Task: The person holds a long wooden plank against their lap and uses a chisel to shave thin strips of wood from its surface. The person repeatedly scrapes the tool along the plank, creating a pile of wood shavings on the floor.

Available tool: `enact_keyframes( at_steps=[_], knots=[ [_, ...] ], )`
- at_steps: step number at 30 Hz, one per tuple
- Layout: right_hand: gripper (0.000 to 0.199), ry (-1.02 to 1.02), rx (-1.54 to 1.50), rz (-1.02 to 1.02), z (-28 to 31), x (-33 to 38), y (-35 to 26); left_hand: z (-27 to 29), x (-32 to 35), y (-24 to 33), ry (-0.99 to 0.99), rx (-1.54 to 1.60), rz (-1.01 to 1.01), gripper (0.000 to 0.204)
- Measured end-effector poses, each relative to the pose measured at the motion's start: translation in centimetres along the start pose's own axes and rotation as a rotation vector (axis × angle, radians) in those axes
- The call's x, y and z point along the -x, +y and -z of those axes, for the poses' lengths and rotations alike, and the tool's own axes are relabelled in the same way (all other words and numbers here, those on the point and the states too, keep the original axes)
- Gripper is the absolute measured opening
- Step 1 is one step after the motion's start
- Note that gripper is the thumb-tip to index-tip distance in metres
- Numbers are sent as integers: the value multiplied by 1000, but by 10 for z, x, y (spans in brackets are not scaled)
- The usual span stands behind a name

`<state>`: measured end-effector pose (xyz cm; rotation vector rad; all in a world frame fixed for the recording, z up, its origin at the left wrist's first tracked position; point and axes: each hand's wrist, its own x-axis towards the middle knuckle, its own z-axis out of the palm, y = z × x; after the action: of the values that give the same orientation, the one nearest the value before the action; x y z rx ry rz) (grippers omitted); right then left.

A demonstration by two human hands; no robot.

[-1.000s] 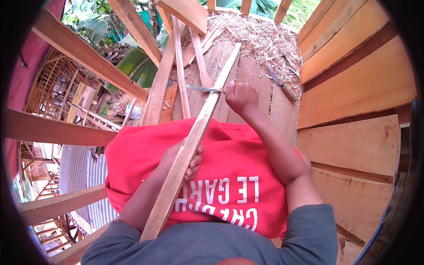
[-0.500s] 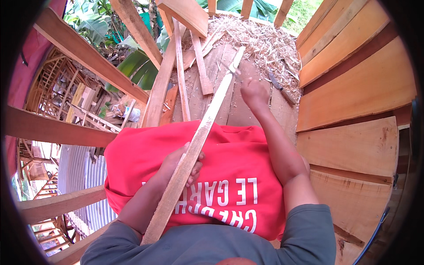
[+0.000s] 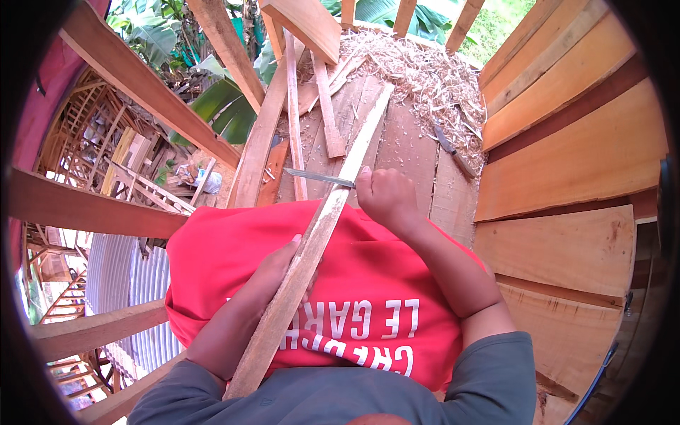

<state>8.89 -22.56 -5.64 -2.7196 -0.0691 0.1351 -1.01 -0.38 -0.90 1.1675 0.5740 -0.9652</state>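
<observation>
Left hand (image 3: 283, 265): grip closed around the long wooden strip (image 3: 312, 241) near its middle, fingers wrapped over it, pressing it against the red cloth (image 3: 354, 283) on the lap.
Right hand (image 3: 386, 197): grip clenched on the handle of a knife (image 3: 319, 177), just beside the strip's right edge.
Knife: thin blade lies roughly level, pointing to the person's left, crossing over the strip; whether the edge actually bites into the wood I cannot tell, as the blade is thin and partly hidden by the fist.
Long wooden strip: pale, narrow, runs on a slant from the lower left near the body up toward the far right, its far end resting on the plank counter (image 3: 404, 142).
Red cloth: draped over the thighs, with white lettering, under both hands.
Plank counter: weathered boards ahead of the knees, several loose slats (image 3: 326, 106) lying on it.
Shavings (image 3: 425, 71): a heap of pale wood curls on the counter's far right.
Wall boards (image 3: 567, 142): broad planks to the right.
Leaves (image 3: 223, 106): green, beyond the frame timbers on the left.
</observation>
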Motion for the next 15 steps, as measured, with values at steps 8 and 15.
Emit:
enact_keyframes(
  at_steps=[8, 15],
  knots=[
    [51, 49, -101, -19, -14, -10, 4, 7, 1, 8, 12, 31, -11, 57],
    [53, 64, -259, -1, -35, -7, 10, 22, -4, 7, -91, 58, -19, 56]
  ],
)
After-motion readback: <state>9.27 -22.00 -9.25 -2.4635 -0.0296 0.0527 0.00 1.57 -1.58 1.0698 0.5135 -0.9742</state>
